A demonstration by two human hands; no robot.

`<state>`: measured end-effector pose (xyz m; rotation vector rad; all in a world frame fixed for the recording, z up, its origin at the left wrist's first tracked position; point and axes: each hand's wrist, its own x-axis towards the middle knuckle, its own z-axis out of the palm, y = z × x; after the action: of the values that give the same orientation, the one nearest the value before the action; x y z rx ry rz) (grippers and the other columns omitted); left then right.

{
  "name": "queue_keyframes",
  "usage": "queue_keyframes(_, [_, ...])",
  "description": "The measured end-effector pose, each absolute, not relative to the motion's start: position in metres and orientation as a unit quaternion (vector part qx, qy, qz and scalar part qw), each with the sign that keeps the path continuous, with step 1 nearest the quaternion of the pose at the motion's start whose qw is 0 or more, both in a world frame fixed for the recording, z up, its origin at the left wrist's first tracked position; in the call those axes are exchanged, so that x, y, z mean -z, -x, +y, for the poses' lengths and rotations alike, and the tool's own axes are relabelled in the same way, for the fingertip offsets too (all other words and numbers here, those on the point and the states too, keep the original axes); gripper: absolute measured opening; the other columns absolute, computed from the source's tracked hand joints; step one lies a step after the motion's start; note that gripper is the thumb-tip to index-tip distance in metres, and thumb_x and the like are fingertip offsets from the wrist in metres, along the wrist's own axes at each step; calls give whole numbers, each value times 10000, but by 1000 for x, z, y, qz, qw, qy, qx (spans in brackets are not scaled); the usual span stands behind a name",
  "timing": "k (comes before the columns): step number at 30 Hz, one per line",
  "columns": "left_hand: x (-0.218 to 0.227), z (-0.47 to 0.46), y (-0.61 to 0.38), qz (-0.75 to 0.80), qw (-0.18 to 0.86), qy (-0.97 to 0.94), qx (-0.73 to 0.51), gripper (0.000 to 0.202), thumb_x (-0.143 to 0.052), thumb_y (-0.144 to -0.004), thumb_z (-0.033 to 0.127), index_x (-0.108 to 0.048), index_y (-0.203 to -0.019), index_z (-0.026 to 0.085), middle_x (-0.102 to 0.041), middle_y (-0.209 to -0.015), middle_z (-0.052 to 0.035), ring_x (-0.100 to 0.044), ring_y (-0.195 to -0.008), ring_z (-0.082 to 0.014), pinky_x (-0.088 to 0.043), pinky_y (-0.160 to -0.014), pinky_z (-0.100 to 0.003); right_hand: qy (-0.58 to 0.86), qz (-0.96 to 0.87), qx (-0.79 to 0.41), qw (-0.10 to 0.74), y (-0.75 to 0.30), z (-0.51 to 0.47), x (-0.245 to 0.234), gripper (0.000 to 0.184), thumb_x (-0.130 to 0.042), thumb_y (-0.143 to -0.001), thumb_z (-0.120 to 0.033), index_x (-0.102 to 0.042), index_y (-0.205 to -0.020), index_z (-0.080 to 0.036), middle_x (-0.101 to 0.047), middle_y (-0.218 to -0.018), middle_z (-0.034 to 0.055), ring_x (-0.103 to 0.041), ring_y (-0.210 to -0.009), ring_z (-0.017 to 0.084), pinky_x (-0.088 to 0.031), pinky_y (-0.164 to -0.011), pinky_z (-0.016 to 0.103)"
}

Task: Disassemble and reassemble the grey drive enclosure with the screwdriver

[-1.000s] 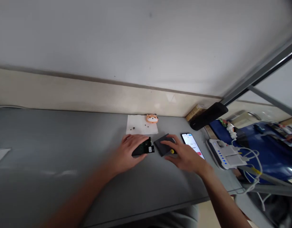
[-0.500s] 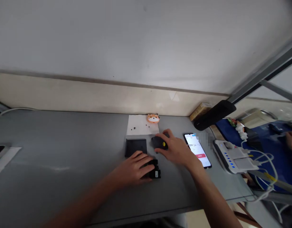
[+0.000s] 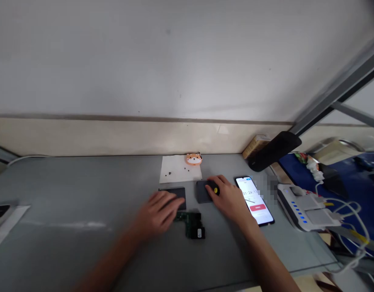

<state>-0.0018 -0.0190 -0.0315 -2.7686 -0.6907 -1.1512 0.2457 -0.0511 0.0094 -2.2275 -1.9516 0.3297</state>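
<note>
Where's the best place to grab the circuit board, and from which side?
Pinch the circuit board by its edges, probably coming from the left with your left hand, which is nearest. It lies flat on the table, so edges give the cleanest hold, away from the black part at its near end.

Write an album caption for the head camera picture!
Left hand and right hand over two dark panels by a green circuit board.

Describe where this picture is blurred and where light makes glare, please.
Head view: the left hand is motion-blurred, the right hand fairly sharp; head view again: a pale glare streak crosses the grey table, and the metal bar at upper right is blurred.
</note>
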Motion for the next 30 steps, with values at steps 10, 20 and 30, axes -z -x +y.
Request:
queue_keyframes(10, [50,16,34,-352,-42,887,295,329,-416,-1007,248,-742,-1044,230,-793,-927,-55,-750,-874,-212,-610,-828,-322,733,-668,-112,67,-241,-48,-2,337,-453,-1042,-399,-677,-1277,-309,-681,-1335,47,-756,-871,239,-489,-665,337])
queue_keyframes(20, [50,21,34,-422,-136,854,273,306,-427,-969,276,-729,-990,225,-777,-914,-34,-728,-821,-182,-594,-796,-290,727,-673,-93,105,-228,-49,8,277,-494,-1020,-377,-716,-1172,-309,-700,-1293,36,-745,-826,218,-442,-590,306])
queue_keyframes(30, [54,22,34,-410,-166,851,282,298,-421,-970,255,-715,-994,215,-763,-899,-34,-726,-793,-176,-594,-779,-299,726,-662,-72,172,-227,-46,15,220,-535,-997,-357,-737,-1047,-286,-744,-1156,21,-726,-759,190,-406,-577,295])
